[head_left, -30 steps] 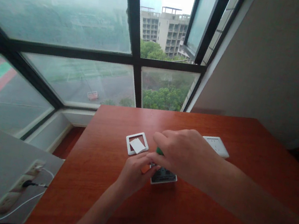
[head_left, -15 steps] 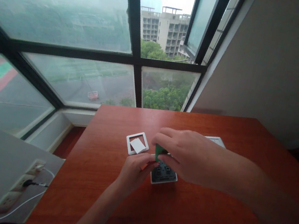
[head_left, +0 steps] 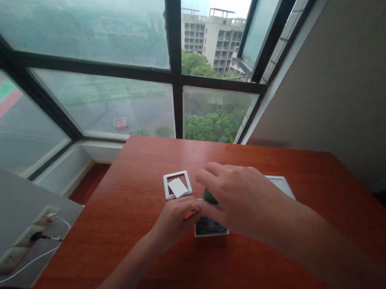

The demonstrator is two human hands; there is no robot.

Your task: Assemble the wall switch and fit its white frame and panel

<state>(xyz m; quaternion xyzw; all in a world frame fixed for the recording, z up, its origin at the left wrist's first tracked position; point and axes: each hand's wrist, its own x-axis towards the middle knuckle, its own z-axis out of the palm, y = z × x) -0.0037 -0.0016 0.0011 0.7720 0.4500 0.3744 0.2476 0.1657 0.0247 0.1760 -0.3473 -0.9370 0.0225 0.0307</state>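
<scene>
A wall switch module (head_left: 211,229), square with a white rim and a dark inner face, is partly covered by my hands. My left hand (head_left: 177,213) has its fingers closed at the module's upper left edge; the fingertips are partly hidden. Over the module, my right hand (head_left: 235,191) curls around a small green object (head_left: 209,196). Mostly hidden by the fingers, the green piece does not show its kind. My two hands touch or nearly touch at the fingertips. Left of them lies a white square frame (head_left: 165,185) with a white plate (head_left: 178,188) resting across it.
Behind my right forearm, a white flat piece (head_left: 282,185) lies on the reddish-brown table (head_left: 143,175). Beyond the table's far edge stand windows with dark frames (head_left: 178,79). Wall sockets (head_left: 26,236) with plugged-in cables are at lower left.
My right hand has turned slightly and its thumb side has shifted left over my left fingertips. Less of the green object shows. My left hand stays nearly in place.
</scene>
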